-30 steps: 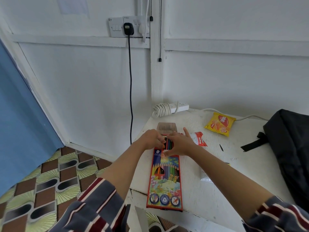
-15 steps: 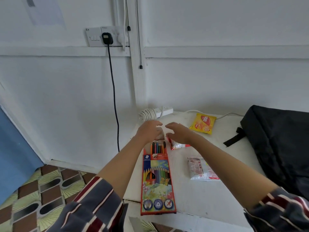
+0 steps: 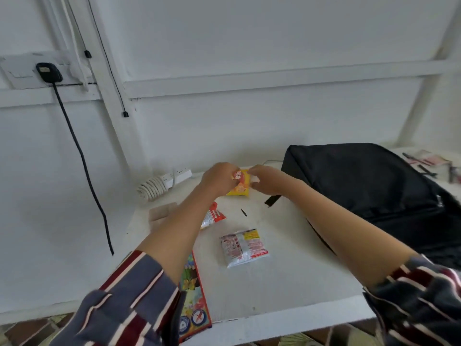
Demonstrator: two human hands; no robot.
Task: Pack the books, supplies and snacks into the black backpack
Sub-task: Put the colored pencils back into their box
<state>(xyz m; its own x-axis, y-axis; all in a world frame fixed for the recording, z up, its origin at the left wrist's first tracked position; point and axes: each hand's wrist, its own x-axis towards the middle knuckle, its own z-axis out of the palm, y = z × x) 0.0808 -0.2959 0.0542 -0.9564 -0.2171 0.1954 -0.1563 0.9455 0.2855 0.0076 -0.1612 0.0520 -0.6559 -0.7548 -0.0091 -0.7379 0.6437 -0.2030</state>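
A yellow snack packet (image 3: 240, 184) lies near the back of the white table (image 3: 287, 278). My left hand (image 3: 219, 177) grips its left edge and my right hand (image 3: 265, 179) pinches its right edge. The black backpack (image 3: 369, 193) lies on its side just right of my hands. A red and white snack packet (image 3: 215, 216) sits partly under my left forearm. A white and red packet (image 3: 244, 247) rests in the middle of the table. The coloured pencil box (image 3: 193, 303) lies at the front edge, half hidden by my left sleeve.
A coiled white extension lead (image 3: 162, 182) sits at the table's back left corner. A tan cardboard piece (image 3: 161, 212) lies beside it. A small dark item (image 3: 243, 212) lies mid-table. A black cable (image 3: 82, 156) hangs from the wall socket. Pens and papers (image 3: 429, 162) lie far right.
My view swung right. Both hands left the pencil box, moved back across the table and took hold of the yellow snack packet.
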